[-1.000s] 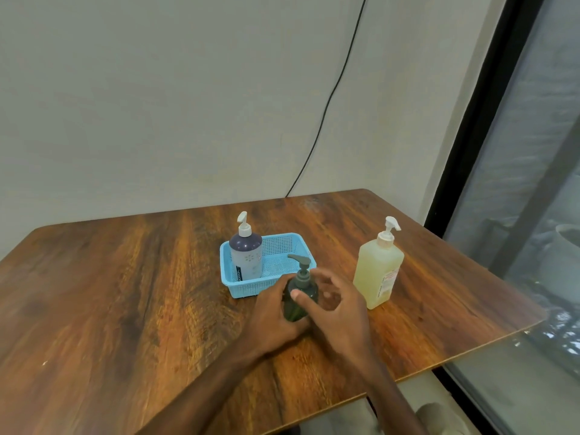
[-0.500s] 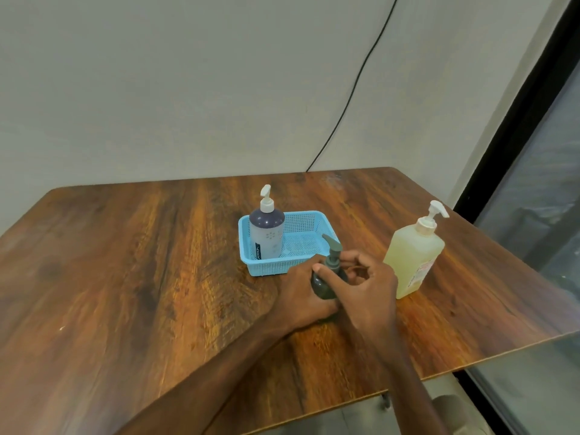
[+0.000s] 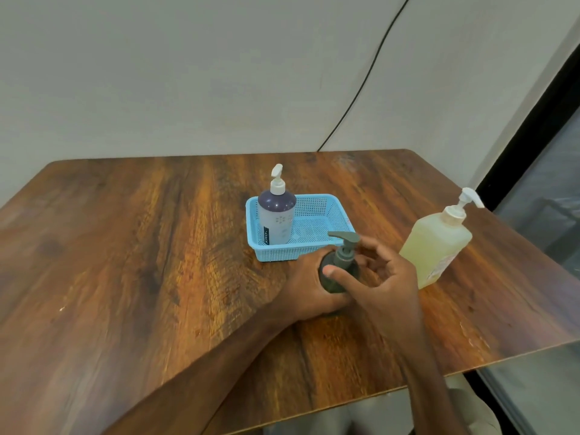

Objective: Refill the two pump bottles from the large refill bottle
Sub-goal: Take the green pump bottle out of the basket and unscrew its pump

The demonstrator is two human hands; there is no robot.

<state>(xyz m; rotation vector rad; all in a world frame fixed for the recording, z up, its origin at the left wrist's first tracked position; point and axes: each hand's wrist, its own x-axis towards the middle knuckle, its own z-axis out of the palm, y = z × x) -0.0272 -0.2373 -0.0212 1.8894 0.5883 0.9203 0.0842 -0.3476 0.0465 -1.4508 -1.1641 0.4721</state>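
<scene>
The step in hand looks like opening the first bottle. The dark pump bottle stands on the tabletop, just in front of the blue basket. The left hand grips its body, while the right hand has thumb and fingers curled round the pump collar. The second pump bottle, purple-shouldered, stands inside the basket. The large refill bottle stands to the basket's right, capped. Next, the pump likely needs unscrewing and lifting out, with the left hand keeping the body steady.
</scene>
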